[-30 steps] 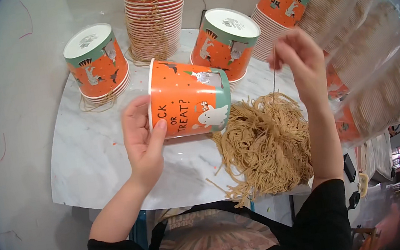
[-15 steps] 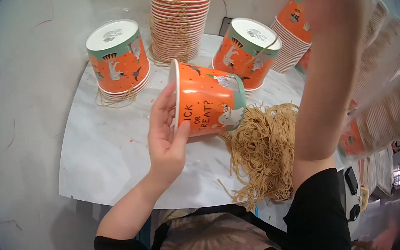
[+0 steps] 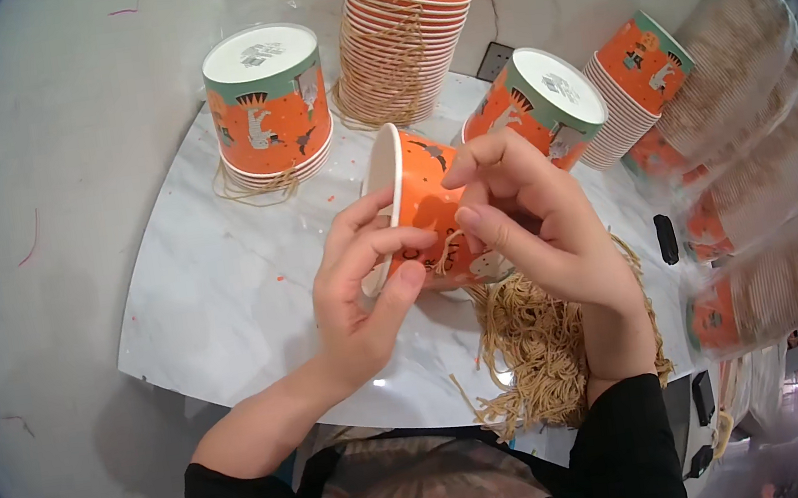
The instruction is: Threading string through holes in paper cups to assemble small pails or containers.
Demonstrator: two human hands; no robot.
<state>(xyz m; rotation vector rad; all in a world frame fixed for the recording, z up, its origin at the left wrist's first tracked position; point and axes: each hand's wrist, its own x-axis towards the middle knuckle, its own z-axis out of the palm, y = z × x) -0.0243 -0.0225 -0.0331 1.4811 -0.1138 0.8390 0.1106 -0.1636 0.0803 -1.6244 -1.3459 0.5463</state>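
Observation:
My left hand [image 3: 365, 294] grips an orange paper bucket [image 3: 428, 185] with Halloween pictures. The bucket lies tilted on its side, its white rim toward the left, with fingers inside and outside the wall. A short tan cord end [image 3: 447, 251] shows against its side, by my left fingertips. My right hand [image 3: 541, 220] is at the same side of the bucket, fingers curled and thumb tip at the cord, which it appears to pinch. Below the bucket and right wrist lies a tangled heap of tan cords [image 3: 540, 361] on the white marbled table [image 3: 215, 303].
Upside-down buckets stand at the back: a short stack [image 3: 269, 115] at left, a tall stack with cords hanging down [image 3: 403, 47], and another [image 3: 541, 104] to the right. Plastic-wrapped bucket stacks [image 3: 760, 161] line the right side. A wall socket [image 3: 495, 61] is behind.
My right hand has come down from high at the upper right to the bucket's side. My left fingers have shifted further over the rim, and the view has moved slightly.

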